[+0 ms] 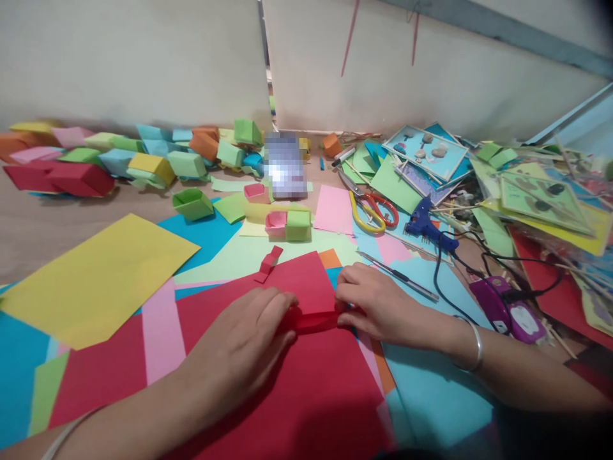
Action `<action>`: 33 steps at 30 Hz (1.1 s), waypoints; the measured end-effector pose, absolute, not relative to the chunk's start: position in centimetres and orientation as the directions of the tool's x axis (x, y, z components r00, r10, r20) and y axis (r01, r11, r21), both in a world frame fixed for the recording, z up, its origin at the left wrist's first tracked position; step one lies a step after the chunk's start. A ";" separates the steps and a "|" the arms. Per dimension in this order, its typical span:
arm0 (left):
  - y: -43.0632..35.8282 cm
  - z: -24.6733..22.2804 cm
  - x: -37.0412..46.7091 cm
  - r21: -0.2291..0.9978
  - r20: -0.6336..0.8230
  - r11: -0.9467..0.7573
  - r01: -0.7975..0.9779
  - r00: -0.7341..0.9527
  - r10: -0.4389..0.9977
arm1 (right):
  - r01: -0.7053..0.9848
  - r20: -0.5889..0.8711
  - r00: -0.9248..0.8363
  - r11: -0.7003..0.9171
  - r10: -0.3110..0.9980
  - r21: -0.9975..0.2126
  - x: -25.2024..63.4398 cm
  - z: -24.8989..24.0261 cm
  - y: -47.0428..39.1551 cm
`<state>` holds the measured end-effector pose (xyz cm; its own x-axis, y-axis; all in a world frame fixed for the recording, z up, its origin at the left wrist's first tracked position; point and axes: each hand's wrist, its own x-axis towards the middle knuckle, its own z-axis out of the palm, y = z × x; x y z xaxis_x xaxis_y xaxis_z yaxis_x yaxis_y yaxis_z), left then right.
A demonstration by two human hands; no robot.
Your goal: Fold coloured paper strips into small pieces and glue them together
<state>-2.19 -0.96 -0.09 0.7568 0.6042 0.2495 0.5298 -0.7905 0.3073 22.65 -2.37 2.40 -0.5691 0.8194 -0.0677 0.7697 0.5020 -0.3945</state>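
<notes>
Red sheet lay at six o'clock on the surface; left hand and right hand pinched folded red paper just below dial centre; pale panels stood ten to two.

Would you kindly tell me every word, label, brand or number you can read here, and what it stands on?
No text can be read.
Phone-like device: screen pixelated, unreadable.
Purple device: pale patch, no legible lettering.
Pen: any print is too small.
Green picture card: any writing is too blurred.
</notes>
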 end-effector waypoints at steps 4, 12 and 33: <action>-0.8 -0.1 -2.3 0.400 0.180 -0.745 0.534 0.751 0.636 | 0.762 -0.052 -0.554 0.481 0.831 -0.434 22.6 2.0 -2.4; -0.1 -0.3 -2.7 0.559 0.124 -0.622 0.548 0.687 0.716 | 0.674 -0.107 -0.495 0.303 0.862 -0.674 22.7 2.5 -1.9; 0.4 0.5 -2.5 0.646 -0.060 -0.468 0.603 0.651 0.757 | 0.645 0.053 -0.462 0.377 0.885 -0.664 22.5 1.1 -2.3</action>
<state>-2.48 0.39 0.49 0.6511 0.7566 -0.0599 0.6033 -0.4680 0.6457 22.50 -2.33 1.07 -0.4624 0.8850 0.0534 0.6452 0.3772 -0.6644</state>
